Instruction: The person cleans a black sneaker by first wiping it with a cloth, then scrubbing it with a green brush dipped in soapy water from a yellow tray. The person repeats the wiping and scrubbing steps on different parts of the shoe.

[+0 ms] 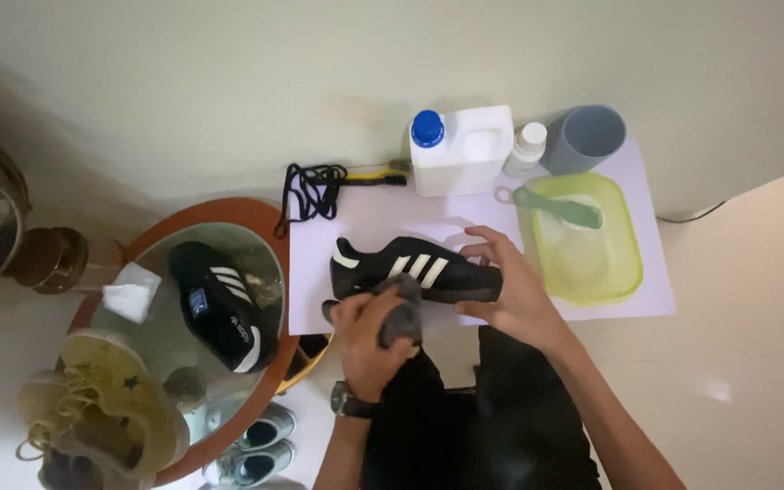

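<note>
The black shoe (417,269) with white stripes lies on its side on a white sheet (632,299) on the floor. The right hand (510,286) rests on its toe end, fingers (483,243) spread across the upper. The left hand (369,336) grips a grey cloth (401,313), fingers curled tight, pressing it against the heel side. A yellow-green basin (592,240) stands just beside the shoe; a white jug (463,150) stands behind.

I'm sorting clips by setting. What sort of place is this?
Probably a home floor, used as a shoe-cleaning spot: a black sneaker on white paper, a white jug and yellow tub by the wall, more shoes on a round table.
</note>
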